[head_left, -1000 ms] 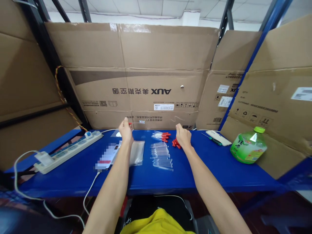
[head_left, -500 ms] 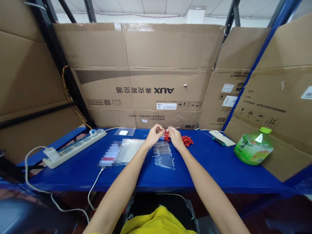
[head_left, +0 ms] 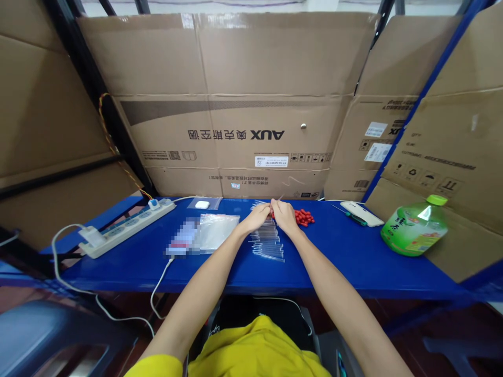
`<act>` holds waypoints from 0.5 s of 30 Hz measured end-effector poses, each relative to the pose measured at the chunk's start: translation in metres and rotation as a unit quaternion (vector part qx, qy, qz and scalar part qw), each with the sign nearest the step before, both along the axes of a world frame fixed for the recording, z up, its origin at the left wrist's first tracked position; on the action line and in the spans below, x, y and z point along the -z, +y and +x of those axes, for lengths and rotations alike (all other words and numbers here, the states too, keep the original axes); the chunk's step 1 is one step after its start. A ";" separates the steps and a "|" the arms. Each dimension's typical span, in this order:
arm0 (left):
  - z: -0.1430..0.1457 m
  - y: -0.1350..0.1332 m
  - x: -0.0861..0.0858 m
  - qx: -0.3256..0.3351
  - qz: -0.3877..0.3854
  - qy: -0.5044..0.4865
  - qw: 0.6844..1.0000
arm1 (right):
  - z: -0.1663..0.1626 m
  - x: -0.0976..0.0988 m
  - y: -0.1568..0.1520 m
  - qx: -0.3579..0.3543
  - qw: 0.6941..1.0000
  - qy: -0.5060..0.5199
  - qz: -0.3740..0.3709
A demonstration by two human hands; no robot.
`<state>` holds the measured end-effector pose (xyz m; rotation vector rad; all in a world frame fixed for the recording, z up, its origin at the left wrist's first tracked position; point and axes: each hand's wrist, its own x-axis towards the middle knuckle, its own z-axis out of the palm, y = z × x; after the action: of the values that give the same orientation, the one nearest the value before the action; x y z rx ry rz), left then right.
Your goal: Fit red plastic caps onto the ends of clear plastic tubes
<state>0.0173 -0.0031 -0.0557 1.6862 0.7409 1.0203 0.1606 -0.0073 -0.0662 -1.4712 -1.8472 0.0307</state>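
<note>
My left hand (head_left: pixel 258 217) and my right hand (head_left: pixel 283 215) meet fingertip to fingertip over the far half of the table. The right fingers are closed on a thin clear tube (head_left: pixel 281 197), whose end sticks out past them. Closed too, the left fingers hide what they pinch; a small red cap showed there a moment earlier. Below the hands lies a column of similar clear tubes (head_left: pixel 268 245), side by side. A pile of small red caps (head_left: pixel 305 217) rests just right of my right hand.
On the blue table (head_left: pixel 326 262) lie a clear plastic bag (head_left: pixel 218 233), a blurred-out phone (head_left: pixel 183 238) on a cable, and a power strip (head_left: pixel 129 228). A green-handled screwdriver (head_left: pixel 357 218) and a green bottle (head_left: pixel 414 228) stand to the right. Cardboard (head_left: pixel 236 63) walls the back.
The hands have come closer together, and the fingertips now cover the red piece that showed between them. The view has tipped slightly downward.
</note>
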 end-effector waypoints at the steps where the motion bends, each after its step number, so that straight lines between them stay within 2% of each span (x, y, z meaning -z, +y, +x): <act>1: 0.001 0.001 0.001 0.008 -0.017 -0.010 1.000 | 0.000 0.000 0.000 -0.002 1.000 -0.007 -0.001; 7: 0.006 0.003 0.007 0.012 -0.026 -0.042 0.999 | 0.000 0.001 0.000 -0.012 1.000 -0.022 0.001; 12: 0.013 -0.006 0.004 -0.024 -0.038 -0.078 0.996 | 0.007 0.000 0.004 -0.026 0.996 0.084 0.008; 15: 0.010 -0.010 -0.002 0.022 -0.083 -0.066 0.994 | 0.013 -0.002 0.005 -0.062 0.986 0.153 0.009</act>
<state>0.0276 -0.0128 -0.0535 1.4727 0.6800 1.0005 0.1738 -0.0023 -0.0644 -1.2575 -1.6782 0.2840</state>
